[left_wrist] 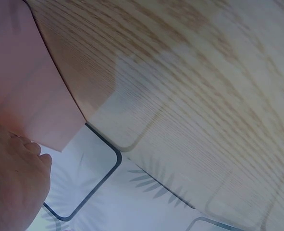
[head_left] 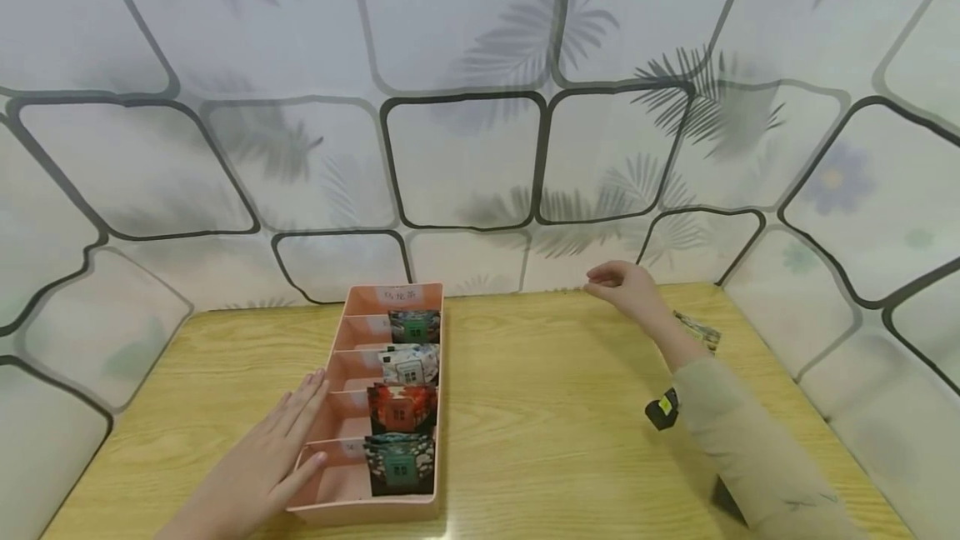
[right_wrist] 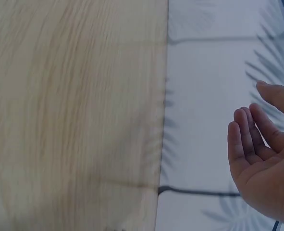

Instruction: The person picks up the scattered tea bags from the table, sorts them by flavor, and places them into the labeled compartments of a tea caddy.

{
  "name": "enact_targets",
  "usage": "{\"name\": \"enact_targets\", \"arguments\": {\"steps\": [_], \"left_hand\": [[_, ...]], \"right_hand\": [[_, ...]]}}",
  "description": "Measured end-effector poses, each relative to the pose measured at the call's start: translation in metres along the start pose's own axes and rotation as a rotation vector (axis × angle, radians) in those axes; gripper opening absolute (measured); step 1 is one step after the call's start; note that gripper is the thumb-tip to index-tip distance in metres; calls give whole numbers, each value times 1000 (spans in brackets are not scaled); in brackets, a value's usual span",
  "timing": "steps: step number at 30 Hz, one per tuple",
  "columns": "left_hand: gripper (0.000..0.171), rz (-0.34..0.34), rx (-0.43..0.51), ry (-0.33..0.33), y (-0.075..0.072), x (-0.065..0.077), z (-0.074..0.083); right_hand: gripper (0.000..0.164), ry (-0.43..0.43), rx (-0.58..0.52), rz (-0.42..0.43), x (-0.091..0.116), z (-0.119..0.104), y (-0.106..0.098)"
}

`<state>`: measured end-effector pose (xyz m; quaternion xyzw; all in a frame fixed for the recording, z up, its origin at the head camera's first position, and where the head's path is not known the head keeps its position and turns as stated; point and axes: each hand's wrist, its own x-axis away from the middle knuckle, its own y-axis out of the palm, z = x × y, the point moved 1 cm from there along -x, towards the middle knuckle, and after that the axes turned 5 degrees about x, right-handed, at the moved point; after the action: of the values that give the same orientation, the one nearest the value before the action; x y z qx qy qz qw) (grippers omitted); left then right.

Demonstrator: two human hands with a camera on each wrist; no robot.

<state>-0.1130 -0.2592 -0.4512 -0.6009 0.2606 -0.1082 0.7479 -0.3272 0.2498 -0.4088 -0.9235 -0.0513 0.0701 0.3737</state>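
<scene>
A long pink divided box stands left of the table's middle in the head view. Its four nearer compartments hold upright tea sachets: dark ones far back, white ones, red ones, and dark green ones nearest. My left hand rests along the box's left side with its fingers straight; the wrist view shows it against the pink wall. Over the table's far right part my right hand is raised, fingers loosely bent, and its wrist view shows the palm with nothing in it.
On the right, a patterned sachet lies partly behind my right forearm. A black packet with a yellow-green label lies beside the sleeve, and another dark item shows beneath it. Patterned white walls enclose the wooden table.
</scene>
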Motion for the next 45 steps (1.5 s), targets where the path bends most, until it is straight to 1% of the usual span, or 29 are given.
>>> {"name": "enact_targets", "arguments": {"steps": [4, 13, 18, 22, 26, 29, 36, 40, 45], "left_hand": [[79, -8, 12, -16, 0, 0, 1], [81, -2, 3, -11, -2, -1, 1], [80, -10, 1, -22, -1, -1, 1], [79, -5, 2, -17, -1, -1, 1], [80, 6, 1, -9, -1, 0, 1], [80, 4, 0, -15, -1, -1, 2], [79, 2, -5, -19, -2, 0, 2], [79, 2, -1, -8, -2, 0, 1], [82, 21, -9, 20, -1, 0, -1]], "right_hand": [[43, 24, 29, -10, 6, 15, -15], [50, 48, 105, -19, 20, 49, -41], [53, 86, 128, -28, 27, 65, -53], [57, 115, 175, -40, 32, 77, -63], [61, 154, 172, -35, 37, 90, -72], [63, 174, 164, -22, 40, 99, -78], [66, 231, 181, -30, 47, 122, -87], [69, 262, 166, -18, 53, 136, -88], [75, 301, 158, -15, 59, 154, -88]]}}
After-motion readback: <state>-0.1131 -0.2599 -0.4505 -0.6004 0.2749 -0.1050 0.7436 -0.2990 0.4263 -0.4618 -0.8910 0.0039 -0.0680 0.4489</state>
